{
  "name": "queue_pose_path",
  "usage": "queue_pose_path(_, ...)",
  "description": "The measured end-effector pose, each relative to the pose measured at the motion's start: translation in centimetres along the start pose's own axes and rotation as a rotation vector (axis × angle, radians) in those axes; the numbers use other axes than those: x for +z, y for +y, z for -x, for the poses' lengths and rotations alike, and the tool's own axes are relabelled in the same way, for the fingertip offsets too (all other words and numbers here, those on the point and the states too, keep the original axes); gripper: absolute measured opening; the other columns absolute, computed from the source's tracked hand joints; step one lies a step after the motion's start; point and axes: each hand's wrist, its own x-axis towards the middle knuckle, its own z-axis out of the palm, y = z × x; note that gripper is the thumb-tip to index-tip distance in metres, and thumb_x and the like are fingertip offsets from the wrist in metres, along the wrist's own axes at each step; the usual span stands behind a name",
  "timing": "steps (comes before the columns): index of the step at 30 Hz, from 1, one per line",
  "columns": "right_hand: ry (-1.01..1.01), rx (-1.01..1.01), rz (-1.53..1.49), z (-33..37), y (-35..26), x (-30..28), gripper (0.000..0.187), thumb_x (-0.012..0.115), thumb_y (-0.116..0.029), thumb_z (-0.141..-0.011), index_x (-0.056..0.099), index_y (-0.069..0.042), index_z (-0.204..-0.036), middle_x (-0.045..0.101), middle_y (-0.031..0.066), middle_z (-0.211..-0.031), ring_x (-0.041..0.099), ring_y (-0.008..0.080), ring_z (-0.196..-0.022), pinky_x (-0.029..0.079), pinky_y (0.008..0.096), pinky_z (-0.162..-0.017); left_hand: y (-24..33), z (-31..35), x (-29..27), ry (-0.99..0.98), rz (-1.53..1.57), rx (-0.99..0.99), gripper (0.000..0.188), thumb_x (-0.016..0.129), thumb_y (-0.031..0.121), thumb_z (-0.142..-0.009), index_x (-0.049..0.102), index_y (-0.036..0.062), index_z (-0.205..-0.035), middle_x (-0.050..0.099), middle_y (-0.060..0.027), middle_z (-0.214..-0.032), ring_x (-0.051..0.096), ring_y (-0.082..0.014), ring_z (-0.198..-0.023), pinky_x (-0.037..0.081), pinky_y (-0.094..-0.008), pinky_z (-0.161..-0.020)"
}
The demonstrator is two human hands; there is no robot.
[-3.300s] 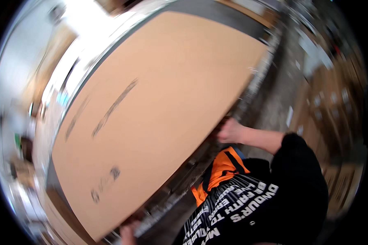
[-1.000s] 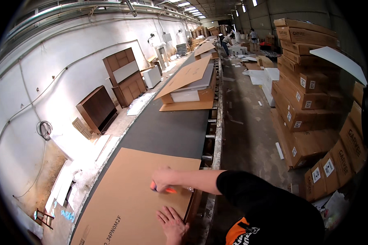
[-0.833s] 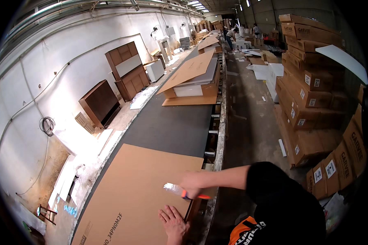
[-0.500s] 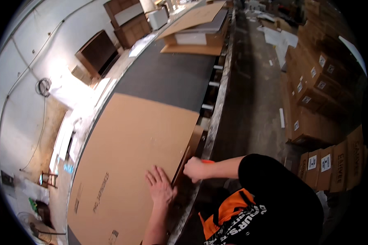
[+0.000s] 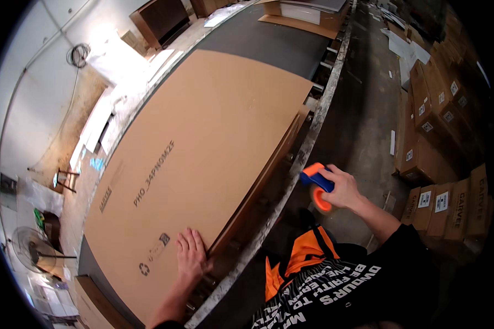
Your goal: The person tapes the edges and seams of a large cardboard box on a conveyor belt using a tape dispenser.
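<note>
A large flat cardboard box (image 5: 225, 137) with dark print lies on a dark conveyor belt (image 5: 263, 41). My left hand (image 5: 191, 256) rests on its top near the right edge, fingers stretched out and palm down. Over the floor beyond the conveyor's right rail, my right hand (image 5: 344, 189) grips a blue and orange tape dispenser (image 5: 316, 176). An orange ring shows on the dispenser's lower part. The dispenser is apart from the box. Along the box's right side, a brown flap or wall (image 5: 269, 170) stands slightly out from under the top.
The metal rail (image 5: 318, 120) runs along the belt's right side. Farther up the belt is another open carton (image 5: 302, 24). Stacked cardboard boxes (image 5: 442, 137) stand on the right. A fan (image 5: 33, 249) and a small stool (image 5: 66, 181) are at the left.
My right hand has moved away from the box's side, out to the right with the tape dispenser. My left hand has slid nearer to me along the box. The view has shifted too.
</note>
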Motion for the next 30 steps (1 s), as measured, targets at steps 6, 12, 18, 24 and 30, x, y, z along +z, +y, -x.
queue_pose_path(6,0.052,-0.512,-0.016,-4.8,-20.2,1.6,0.049,0.061,-0.021,-0.075,0.061,-0.015,-0.124,0.058,0.0168,-0.118,0.063,0.0373,-0.097,0.053,0.0466,-0.081,-1.4,0.1,3.1,0.321,-0.014,0.084,0.092,0.073,0.040,-0.066,0.041,-0.0015,-0.142,0.043,-0.0230,-0.145,0.045,-0.0524,-0.123,0.036,-0.0599,-0.104)
queue_pose_path(12,-0.500,-0.435,0.518,-10.1,-31.0,5.4,0.034,0.062,-0.021,-0.063,0.071,-0.010,-0.094,0.064,0.0145,-0.072,0.065,0.0374,-0.075,0.054,0.0454,-0.068,-1.3,0.1,3.2,0.418,0.039,0.075,0.089,0.074,0.038,-0.064,0.046,0.0053,-0.141,0.046,-0.0164,-0.145,0.045,-0.0488,-0.126,0.037,-0.0582,-0.105)
queue_pose_path(18,-0.683,-0.537,0.610,0.4,-19.6,5.8,0.037,0.066,-0.029,-0.059,0.073,-0.011,-0.091,0.063,0.0239,-0.104,0.068,0.0384,-0.079,0.057,0.0480,-0.070,-1.6,1.4,4.4,0.481,0.091,0.026,0.082,0.074,0.031,-0.059,0.054,0.0054,-0.135,0.052,-0.0161,-0.140,0.048,-0.0477,-0.125,0.038,-0.0581,-0.105)
queue_pose_path(24,-0.638,-0.529,0.687,1.4,-21.6,13.5,0.028,0.068,-0.028,-0.062,0.074,-0.005,-0.077,0.069,0.0196,-0.081,0.068,0.0307,-0.082,0.057,0.0378,-0.066,-1.1,1.2,4.3,0.501,0.097,0.055,0.082,0.074,0.031,-0.058,0.056,0.0053,-0.134,0.052,-0.0169,-0.140,0.046,-0.0484,-0.127,0.037,-0.0576,-0.107)
queue_pose_path(30,-0.554,-0.332,0.607,5.3,-19.6,14.7,0.046,0.067,-0.031,-0.066,0.069,-0.008,-0.105,0.065,0.0149,-0.105,0.068,0.0307,-0.091,0.056,0.0409,-0.078,-2.3,3.9,3.5,0.370,0.106,0.005,0.094,0.076,0.040,-0.067,0.039,0.0025,-0.144,0.040,-0.0173,-0.149,0.037,-0.0478,-0.134,0.028,-0.0546,-0.114)
